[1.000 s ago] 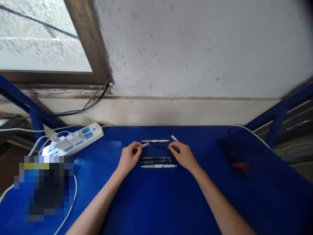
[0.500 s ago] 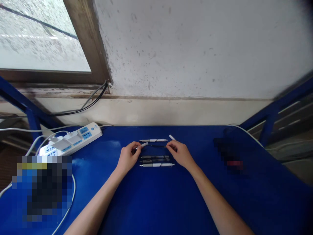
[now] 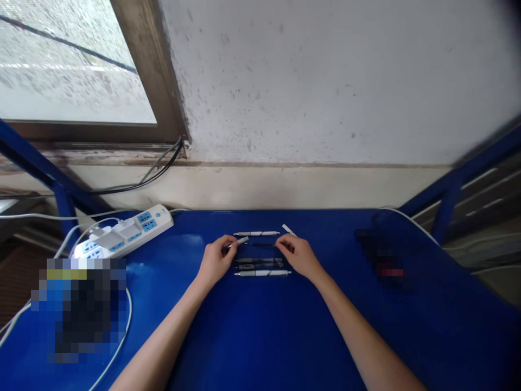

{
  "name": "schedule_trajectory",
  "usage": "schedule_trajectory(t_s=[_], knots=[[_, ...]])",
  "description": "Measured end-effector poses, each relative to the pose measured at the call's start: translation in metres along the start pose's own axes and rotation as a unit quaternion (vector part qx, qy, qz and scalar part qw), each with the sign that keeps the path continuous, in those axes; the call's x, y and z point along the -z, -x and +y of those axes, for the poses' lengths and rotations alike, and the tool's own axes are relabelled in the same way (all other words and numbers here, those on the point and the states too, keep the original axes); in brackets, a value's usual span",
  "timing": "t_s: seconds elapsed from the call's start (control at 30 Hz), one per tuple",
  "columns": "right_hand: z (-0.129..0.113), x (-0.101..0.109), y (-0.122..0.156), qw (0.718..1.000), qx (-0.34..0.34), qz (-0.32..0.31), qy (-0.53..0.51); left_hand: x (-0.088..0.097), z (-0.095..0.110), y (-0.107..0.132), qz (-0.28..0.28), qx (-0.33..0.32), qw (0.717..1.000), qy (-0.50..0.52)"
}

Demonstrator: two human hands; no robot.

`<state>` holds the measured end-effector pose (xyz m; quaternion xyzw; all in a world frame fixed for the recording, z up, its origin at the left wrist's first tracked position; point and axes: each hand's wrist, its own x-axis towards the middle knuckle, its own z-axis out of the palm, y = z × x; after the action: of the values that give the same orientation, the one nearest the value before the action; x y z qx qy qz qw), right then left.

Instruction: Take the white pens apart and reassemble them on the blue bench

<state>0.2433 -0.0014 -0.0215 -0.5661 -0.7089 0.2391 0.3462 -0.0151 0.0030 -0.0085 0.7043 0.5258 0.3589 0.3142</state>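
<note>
My left hand (image 3: 218, 257) is closed in a pinch on a short grey-white pen barrel (image 3: 243, 240) that tilts up to the right. My right hand (image 3: 298, 254) pinches the right end of a thin dark pen refill (image 3: 262, 244). The refill's left tip lies close to the barrel; whether they touch I cannot tell. A white pen piece (image 3: 287, 228) sticks out behind my right hand, its lower end hidden. Beyond the hands lies a white pen (image 3: 262, 233). Nearer me, dark pens (image 3: 260, 264) and another white pen (image 3: 264, 273) lie side by side.
A white power strip (image 3: 157, 225) with plugs and cables sits at the table's left. In front of it is a pixelated dark object (image 3: 85, 315). Another blurred dark object (image 3: 380, 252) lies at the right. The blue table (image 3: 260, 336) meets a wall at the back.
The whole view has shifted slightly. Both hands keep their pinches, and the barrel and the refill stay in nearly the same place between them.
</note>
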Motion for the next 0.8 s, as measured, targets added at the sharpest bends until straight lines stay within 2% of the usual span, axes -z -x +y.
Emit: schedule_trajectory(t_s=[0.53, 0.67, 0.8], knots=[[-0.0002, -0.0033, 0.0009, 1.000, 0.011, 0.001, 0.001, 0.0009, 0.0031, -0.0001, -0.006, -0.017, 1.000, -0.001], [-0.0001, -0.0026, 0.0010, 1.000, 0.005, 0.002, -0.008, 0.0003, -0.0014, -0.0011, -0.015, -0.009, 0.999, 0.048], [-0.0010, -0.0016, 0.0003, 0.999, -0.009, 0.014, -0.042, 0.0012, -0.0050, -0.0054, 0.000, 0.013, 0.993, 0.117]])
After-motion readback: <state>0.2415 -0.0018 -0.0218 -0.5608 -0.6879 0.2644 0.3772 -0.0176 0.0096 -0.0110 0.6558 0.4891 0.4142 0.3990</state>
